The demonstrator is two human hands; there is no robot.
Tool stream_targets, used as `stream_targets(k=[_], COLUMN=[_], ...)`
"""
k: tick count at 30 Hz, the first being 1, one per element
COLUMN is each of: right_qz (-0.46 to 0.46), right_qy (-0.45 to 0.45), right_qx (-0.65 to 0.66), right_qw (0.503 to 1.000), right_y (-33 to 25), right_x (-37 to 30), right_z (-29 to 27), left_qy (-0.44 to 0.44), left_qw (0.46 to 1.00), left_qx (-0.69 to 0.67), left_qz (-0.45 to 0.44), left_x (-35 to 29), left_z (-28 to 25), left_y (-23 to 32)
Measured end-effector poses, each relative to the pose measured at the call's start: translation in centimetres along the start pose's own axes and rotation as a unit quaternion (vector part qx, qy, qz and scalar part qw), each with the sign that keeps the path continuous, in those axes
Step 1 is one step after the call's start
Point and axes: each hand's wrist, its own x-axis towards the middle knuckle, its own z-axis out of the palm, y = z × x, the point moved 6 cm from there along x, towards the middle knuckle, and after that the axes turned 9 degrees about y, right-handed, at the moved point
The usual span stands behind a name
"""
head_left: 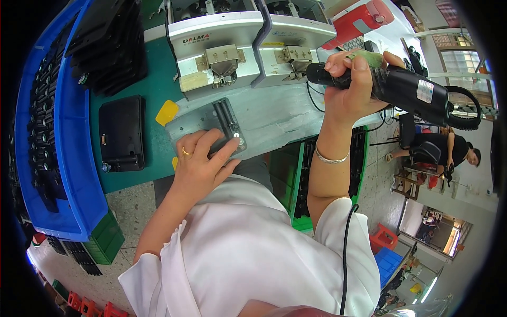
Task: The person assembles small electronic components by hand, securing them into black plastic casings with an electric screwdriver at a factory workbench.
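Note:
My left hand (199, 162), a ring on one finger, lies over a grey panel (187, 117) at the near edge of the bench. Its fingers are apart and rest on the panel beside a dark cylinder (226, 115). The index fingertip touches a small shiny round piece at the cylinder's near end. What lies beneath the palm is hidden. Raised to the right, my right hand (355, 84) is closed around a black electric screwdriver (404, 90), held almost level. A green wrap (367, 57) covers one of its fingers. The tool is well apart from the panel.
Two metal-cased machines (216, 50) stand behind the panel. Left are a flat black case (122, 132), stacked black panels (113, 47) and a blue bin (79, 174) of dark parts. A red bottle (362, 24) lies at the back. Another person (449, 150) sits far right.

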Motion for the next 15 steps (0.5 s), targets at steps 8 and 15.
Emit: stream_targets(k=[8,15], right_qz=[0.003,0.066], right_qy=[-0.012,-0.126], right_qx=[-0.017,0.001], right_qw=[1.000,0.990], right_y=[0.3,1.3], right_x=[0.5,1.6], right_z=[0.2,1.9], left_qy=[0.017,0.032], left_qw=[1.000,0.999], left_qx=[0.003,0.017], left_qz=[0.004,-0.013], left_x=[0.0,-1.6], left_z=[-0.5,-2.1], left_y=[0.3,-0.2])
